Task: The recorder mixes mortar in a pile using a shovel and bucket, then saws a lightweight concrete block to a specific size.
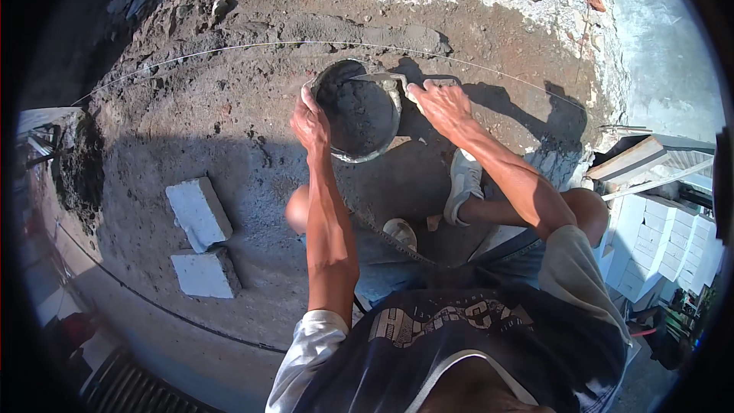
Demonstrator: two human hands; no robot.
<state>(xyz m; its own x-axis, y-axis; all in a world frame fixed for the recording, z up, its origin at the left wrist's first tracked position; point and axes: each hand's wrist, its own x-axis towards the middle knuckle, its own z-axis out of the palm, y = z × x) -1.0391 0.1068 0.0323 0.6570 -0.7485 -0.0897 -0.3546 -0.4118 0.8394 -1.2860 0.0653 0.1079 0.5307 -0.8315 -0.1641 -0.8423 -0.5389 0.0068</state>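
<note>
A round bucket (397, 111) stands on the dirt in front of me, with wet grey mortar (358, 116) inside. My left hand (310, 121) is closed on the bucket's left rim, its fingertips partly hidden from me. On the other side, my right hand (445, 107) is wrapped round the handle of a trowel (379, 76). The trowel's thin metal blade reaches left across the bucket's far rim, and its tip lies over the mortar. Whether the blade touches the mortar I cannot tell.
A taut white string (298, 43) crosses beyond the bucket, near a rough strip of mortar (359, 34). Two pale blocks (197, 213) lie at the left. White blocks (661, 241) are stacked at the right beside wooden boards (631, 159). A dark cable (164, 307) runs along the lower left.
</note>
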